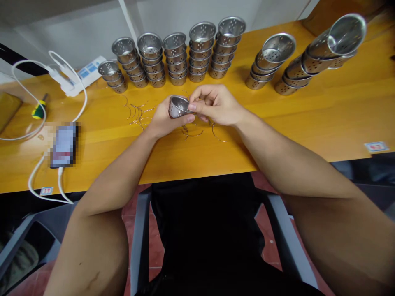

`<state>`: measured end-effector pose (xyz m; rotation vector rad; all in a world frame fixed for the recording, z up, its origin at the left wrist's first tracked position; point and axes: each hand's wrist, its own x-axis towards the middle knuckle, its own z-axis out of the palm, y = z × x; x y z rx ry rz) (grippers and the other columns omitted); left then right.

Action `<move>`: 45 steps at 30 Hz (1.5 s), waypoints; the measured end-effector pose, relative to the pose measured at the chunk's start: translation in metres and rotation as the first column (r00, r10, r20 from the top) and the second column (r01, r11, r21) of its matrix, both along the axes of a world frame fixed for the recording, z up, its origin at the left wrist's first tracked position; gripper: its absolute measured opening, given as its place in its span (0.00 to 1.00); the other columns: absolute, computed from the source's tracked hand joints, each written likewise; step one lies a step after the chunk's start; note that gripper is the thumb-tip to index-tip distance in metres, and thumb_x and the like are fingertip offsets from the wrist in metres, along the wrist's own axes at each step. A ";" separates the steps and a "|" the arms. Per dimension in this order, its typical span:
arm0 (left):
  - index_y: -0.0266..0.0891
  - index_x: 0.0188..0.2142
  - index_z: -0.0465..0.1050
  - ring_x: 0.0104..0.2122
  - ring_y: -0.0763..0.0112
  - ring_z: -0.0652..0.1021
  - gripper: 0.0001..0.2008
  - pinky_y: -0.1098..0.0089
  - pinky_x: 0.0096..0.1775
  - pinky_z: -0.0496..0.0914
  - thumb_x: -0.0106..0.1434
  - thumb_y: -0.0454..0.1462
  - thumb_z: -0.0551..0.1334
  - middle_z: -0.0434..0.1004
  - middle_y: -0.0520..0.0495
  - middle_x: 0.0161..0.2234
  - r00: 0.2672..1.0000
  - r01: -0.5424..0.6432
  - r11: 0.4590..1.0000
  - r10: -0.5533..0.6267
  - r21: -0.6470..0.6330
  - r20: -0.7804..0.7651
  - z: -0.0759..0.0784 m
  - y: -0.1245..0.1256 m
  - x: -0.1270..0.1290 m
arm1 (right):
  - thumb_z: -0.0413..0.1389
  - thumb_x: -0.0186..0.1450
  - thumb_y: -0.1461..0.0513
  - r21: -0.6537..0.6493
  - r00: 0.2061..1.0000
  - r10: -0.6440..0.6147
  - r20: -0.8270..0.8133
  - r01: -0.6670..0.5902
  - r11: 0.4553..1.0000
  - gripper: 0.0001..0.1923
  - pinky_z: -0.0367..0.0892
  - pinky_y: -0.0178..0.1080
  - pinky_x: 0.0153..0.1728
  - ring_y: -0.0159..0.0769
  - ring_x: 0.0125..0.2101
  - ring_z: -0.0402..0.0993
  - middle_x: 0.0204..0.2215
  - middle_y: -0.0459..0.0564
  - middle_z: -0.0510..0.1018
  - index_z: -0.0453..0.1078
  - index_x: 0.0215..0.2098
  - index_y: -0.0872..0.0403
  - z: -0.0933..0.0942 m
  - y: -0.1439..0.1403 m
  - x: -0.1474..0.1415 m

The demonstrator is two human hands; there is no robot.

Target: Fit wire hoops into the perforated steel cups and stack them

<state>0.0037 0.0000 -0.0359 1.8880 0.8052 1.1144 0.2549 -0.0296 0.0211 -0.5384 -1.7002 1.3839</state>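
A small perforated steel cup (178, 107) lies on its side in my left hand (165, 120), just above the yellow table (308, 119). My right hand (216, 105) pinches the cup's rim with thumb and forefinger; whether a wire is between those fingers is too small to tell. Thin curved wire handles (138, 113) lie scattered on the table left of my hands, and more wire handles (193, 132) lie under and right of them.
Several stacks of the same steel cups (177, 59) line the back of the table; two leaning stacks (321, 53) lie at the back right. A white power strip (78, 76) with cable, a screwdriver (39, 107) and a charging phone (64, 144) occupy the left.
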 end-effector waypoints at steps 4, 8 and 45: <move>0.43 0.60 0.80 0.48 0.57 0.90 0.46 0.53 0.54 0.88 0.58 0.67 0.88 0.89 0.42 0.52 1.000 0.003 0.998 -0.002 0.068 -0.015 -0.003 0.002 -0.001 | 0.86 0.64 0.37 -0.021 0.999 -0.019 -0.030 0.019 1.000 0.34 0.61 0.35 0.17 0.28 0.19 0.67 0.24 0.41 0.76 0.78 0.41 0.50 0.001 -0.001 -0.003; 0.42 0.64 0.79 0.51 0.56 0.91 0.44 0.54 0.55 0.88 0.61 0.62 0.88 0.90 0.40 0.55 1.000 -0.002 0.997 0.004 0.083 -0.029 -0.003 0.001 -0.001 | 0.86 0.64 0.36 -0.031 1.000 -0.023 -0.010 0.023 0.999 0.35 0.61 0.35 0.16 0.28 0.19 0.67 0.25 0.42 0.77 0.79 0.42 0.50 0.000 -0.001 -0.002; 0.44 0.61 0.78 0.51 0.53 0.90 0.48 0.51 0.59 0.87 0.54 0.68 0.88 0.90 0.41 0.52 0.977 -0.198 0.978 0.203 0.065 -0.064 -0.003 0.010 -0.003 | 0.72 0.71 0.25 0.431 0.867 -0.400 0.296 0.252 0.866 0.41 0.88 0.52 0.50 0.54 0.50 0.86 0.61 0.59 0.82 0.83 0.64 0.44 -0.007 0.001 0.014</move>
